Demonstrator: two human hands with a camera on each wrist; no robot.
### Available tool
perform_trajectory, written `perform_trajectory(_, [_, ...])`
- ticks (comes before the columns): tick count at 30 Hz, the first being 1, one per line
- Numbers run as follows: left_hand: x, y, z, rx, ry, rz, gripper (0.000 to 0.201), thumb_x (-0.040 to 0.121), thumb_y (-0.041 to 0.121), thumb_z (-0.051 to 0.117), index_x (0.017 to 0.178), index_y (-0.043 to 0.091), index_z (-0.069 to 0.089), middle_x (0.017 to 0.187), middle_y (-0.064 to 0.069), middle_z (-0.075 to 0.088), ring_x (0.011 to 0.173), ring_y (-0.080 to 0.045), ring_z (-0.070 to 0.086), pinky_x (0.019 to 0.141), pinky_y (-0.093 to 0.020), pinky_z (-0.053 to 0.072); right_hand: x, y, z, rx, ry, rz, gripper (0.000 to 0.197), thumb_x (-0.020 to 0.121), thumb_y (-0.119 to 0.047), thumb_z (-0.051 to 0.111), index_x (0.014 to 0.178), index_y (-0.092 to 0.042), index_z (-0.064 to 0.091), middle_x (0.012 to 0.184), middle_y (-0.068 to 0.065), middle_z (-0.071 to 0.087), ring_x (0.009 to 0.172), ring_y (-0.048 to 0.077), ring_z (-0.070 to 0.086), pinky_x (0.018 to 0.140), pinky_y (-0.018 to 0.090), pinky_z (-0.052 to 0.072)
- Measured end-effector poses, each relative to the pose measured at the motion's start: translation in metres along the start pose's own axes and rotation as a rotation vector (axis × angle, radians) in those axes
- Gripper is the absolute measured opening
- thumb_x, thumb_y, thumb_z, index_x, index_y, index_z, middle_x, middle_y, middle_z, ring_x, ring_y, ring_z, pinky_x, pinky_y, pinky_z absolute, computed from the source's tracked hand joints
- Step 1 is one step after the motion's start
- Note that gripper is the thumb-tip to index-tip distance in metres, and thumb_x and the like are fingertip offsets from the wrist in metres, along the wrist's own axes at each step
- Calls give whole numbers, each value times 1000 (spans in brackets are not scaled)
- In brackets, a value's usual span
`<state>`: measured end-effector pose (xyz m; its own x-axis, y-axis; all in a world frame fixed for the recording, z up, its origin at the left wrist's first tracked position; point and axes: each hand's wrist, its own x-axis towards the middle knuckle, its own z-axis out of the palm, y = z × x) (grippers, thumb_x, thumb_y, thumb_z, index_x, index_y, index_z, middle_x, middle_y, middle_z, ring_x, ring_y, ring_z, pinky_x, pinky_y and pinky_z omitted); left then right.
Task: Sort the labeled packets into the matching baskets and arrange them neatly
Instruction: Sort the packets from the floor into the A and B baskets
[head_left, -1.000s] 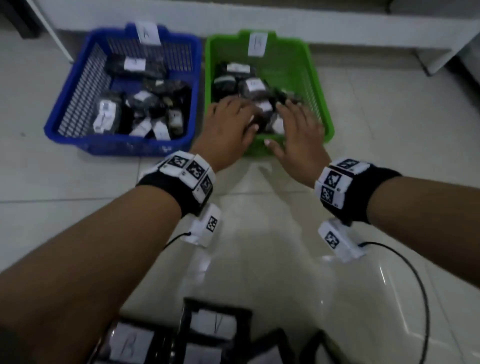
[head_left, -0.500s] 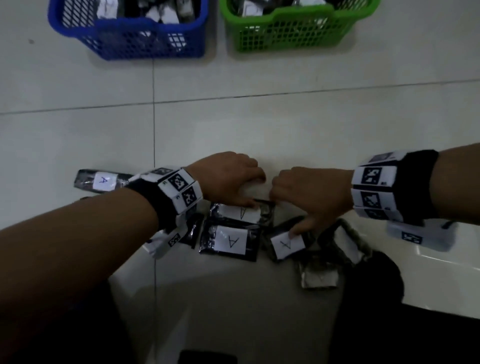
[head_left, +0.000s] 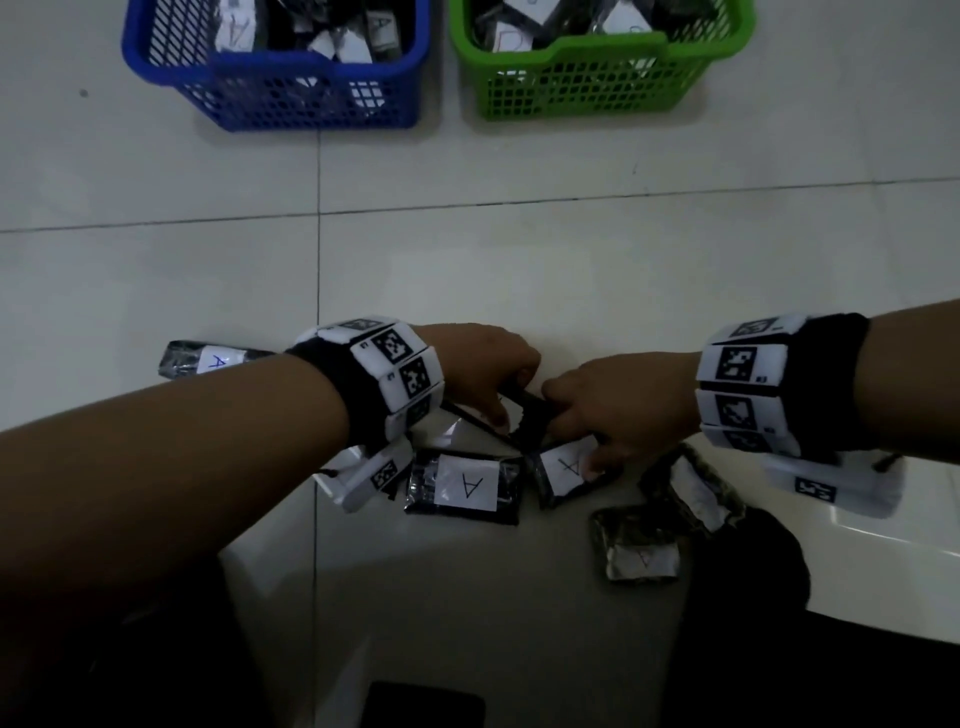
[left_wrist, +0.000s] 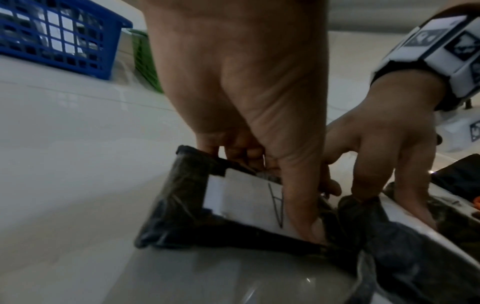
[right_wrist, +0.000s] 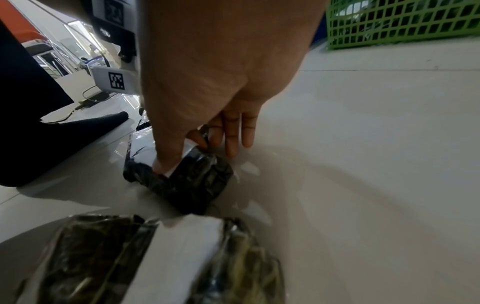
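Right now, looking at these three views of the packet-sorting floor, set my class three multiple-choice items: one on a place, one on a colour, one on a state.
1. Where is the blue basket relative to the green basket in the head view?
A. To its left
B. To its right
C. Stacked inside it

2. What colour are the labels on the packets?
A. Yellow
B. White
C. Red

3. What is the left hand doing?
A. Resting flat on the floor
B. Reaching into a basket
C. Pinching a packet marked A

Answers:
1 A: the baskets stand side by side, blue on the left.
2 B: the packet between the wrists carries a white label.
3 C: in the left wrist view thumb and fingers clamp its edge.
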<state>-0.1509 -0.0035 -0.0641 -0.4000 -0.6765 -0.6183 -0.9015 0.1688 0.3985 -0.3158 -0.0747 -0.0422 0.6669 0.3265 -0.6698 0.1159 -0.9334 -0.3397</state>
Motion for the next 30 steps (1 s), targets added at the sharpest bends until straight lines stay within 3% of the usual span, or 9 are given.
perform_trajectory(3, [1, -6, -13, -23, -8, -48, 42, 82, 30, 71, 108, 9, 45, 97, -3, 47, 86, -18, 43, 71, -29, 34, -5, 6, -6, 40, 11, 44, 49, 94, -42, 47, 139, -27, 35, 129, 9, 34, 94, 27, 51, 83, 35, 45])
perform_trajectory(6, [-4, -18, -36, -49, 84, -153, 37, 87, 31, 64, 106, 10, 39, 88, -3, 45, 77, -20, 43, 66, -29, 32, -12, 20, -15, 59, 115, 132, 37, 96, -36, 45, 128, -19, 42, 130, 10, 34, 79, 24, 48, 71, 29, 38])
perform_trajectory(10, [-17, -45, -80, -151, 323, -344, 42, 90, 33, 59, 111, 7, 35, 91, -9, 47, 78, -24, 45, 66, -31, 34, -10, 49, -40, 98, 412, 239, 25, 94, -25, 50, 109, -6, 50, 115, 15, 50, 92, 30, 52, 72, 28, 31])
perform_trajectory(15, [-47, -83, -139, -535, 553, -544, 64, 90, 30, 57, 132, 1, 19, 78, -6, 49, 62, -18, 48, 52, -30, 38, -3, 75, -110, 96, 919, 417, 20, 81, -11, 60, 93, 0, 48, 90, 16, 47, 69, 23, 36, 63, 26, 20])
perform_trajectory(18, [-74, -110, -163, -795, 676, -568, 79, 79, 26, 64, 138, 8, 14, 96, -16, 58, 78, -28, 61, 66, -42, 56, 10, 84, -158, 219, 1128, 466, 19, 78, -5, 56, 92, 0, 44, 86, 6, 35, 73, 17, 30, 60, 23, 11])
perform_trajectory(20, [-86, -125, -170, -983, 834, -519, 67, 79, 11, 63, 133, 8, 23, 105, -19, 57, 85, -30, 62, 69, -43, 59, 23, 90, -180, 287, 1241, 505, 20, 78, -4, 54, 95, -1, 43, 92, 5, 32, 77, 16, 32, 65, 22, 16])
perform_trajectory(23, [-104, -145, -173, -1181, 1133, -449, 39, 83, -8, 56, 112, 10, 36, 97, -10, 55, 76, -23, 58, 56, -31, 55, 45, 92, -212, 420, 1356, 572, 22, 79, -6, 53, 94, -8, 37, 98, 4, 31, 82, 19, 34, 70, 24, 23])
perform_trajectory(27, [-111, -174, -162, -1037, 1329, -524, 35, 82, -6, 58, 110, 11, 45, 102, -3, 53, 101, -32, 59, 85, -46, 51, 74, 93, -240, 515, 1419, 607, 27, 83, -3, 53, 107, -1, 41, 112, 14, 36, 86, 23, 39, 74, 22, 28])
perform_trajectory(30, [-109, -188, -155, -905, 1346, -607, 33, 84, -1, 61, 106, 11, 40, 104, -3, 49, 100, -24, 53, 86, -40, 46, 90, 93, -256, 581, 1456, 640, 28, 89, -8, 54, 114, -8, 41, 121, 15, 35, 81, 27, 44, 75, 30, 39])
